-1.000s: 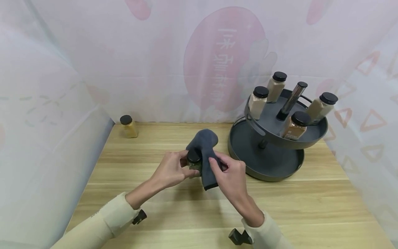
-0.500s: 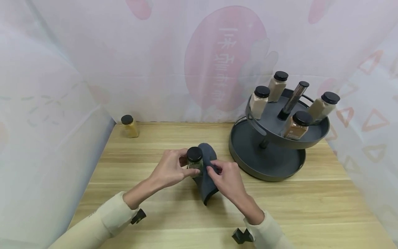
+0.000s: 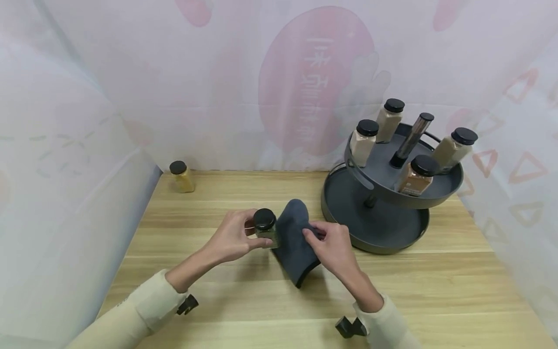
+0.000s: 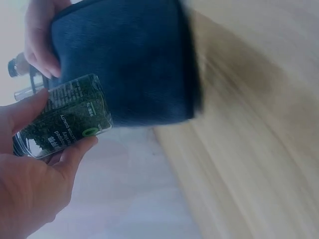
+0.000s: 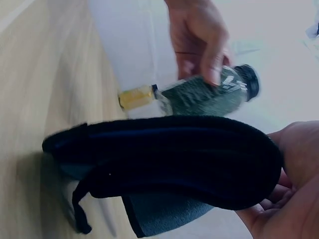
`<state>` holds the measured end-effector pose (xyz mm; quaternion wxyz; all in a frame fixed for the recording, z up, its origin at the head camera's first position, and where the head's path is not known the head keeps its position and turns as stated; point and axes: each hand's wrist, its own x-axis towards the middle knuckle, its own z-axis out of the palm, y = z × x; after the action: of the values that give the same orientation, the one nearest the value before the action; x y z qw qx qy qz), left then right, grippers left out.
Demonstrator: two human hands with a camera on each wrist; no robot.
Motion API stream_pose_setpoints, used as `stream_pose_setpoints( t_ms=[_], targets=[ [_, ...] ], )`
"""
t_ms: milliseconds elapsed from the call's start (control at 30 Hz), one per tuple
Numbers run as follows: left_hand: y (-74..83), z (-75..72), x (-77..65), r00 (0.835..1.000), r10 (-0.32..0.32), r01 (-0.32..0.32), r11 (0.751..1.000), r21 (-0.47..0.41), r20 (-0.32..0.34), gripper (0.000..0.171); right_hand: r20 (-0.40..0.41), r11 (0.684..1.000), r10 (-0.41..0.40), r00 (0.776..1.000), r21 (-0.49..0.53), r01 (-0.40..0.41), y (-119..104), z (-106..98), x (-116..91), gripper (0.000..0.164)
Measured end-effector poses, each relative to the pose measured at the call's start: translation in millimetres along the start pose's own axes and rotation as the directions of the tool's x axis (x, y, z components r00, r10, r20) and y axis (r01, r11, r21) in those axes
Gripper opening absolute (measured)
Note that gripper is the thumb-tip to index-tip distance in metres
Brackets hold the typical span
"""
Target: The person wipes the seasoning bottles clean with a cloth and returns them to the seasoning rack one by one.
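- In the head view, a green jar (image 3: 267, 232) with a black lid (image 3: 264, 219) is gripped in the left hand (image 3: 231, 237); the thumb is placed on the near side and the fingers are curled around the far side. The jar is held almost upright, above the middle of the bench (image 3: 261, 315).
- Just to the right of it, a dark cloth (image 3: 294, 242) is pinched between the thumb and fingers of the right hand (image 3: 333, 245). Whether the bench is touched by its lower edge cannot be told.
- Farther to the right, a two-tier stand (image 3: 392, 230) is seen, and four jars (image 3: 363, 147) with black caps are carried on its upper tier. A yellow jar (image 3: 184, 180) is placed well apart, at the back left of the bench.
- In the left wrist view, the green jar is clasped by thumb and fingers, and small white printing is seen on its side. The cloth is partly covered by the jar; whether they are touching cannot be told.
- In the right wrist view, the cloth is shown folded and hanging from the right hand, whose fingers are partly hidden. The green jar is seen tilted and blurred behind it.
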<state>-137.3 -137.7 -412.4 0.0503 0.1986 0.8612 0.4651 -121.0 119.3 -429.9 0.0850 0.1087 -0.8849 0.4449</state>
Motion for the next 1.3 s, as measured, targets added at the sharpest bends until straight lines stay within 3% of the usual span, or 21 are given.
stream_pose_setpoints(
  t_ms=[200,500,867,1300],
  targets=[
    [-13.1,3.8,-0.3,0.998,-0.047,0.049,0.998,-0.049,0.039,0.039,-0.029,1.0,0.004,1.0,-0.014,-0.004,4,-14,2,0.02],
    [-36.5,13.7,5.6,0.995,-0.026,0.033,0.997,-0.068,0.092,0.037,-0.06,0.999,0.028,0.998,-0.026,-0.029,8,-25,6,0.019],
    [-63.4,23.9,8.3,0.995,-0.021,0.026,0.998,-0.054,0.096,0.042,-0.067,0.998,0.055,0.996,-0.018,-0.057,12,-21,2,0.02],
    [-72.9,27.0,8.4,0.993,-0.029,0.034,0.998,-0.048,0.113,0.044,-0.067,0.998,0.063,0.996,-0.012,-0.064,12,-17,1,0.021]
  ],
)
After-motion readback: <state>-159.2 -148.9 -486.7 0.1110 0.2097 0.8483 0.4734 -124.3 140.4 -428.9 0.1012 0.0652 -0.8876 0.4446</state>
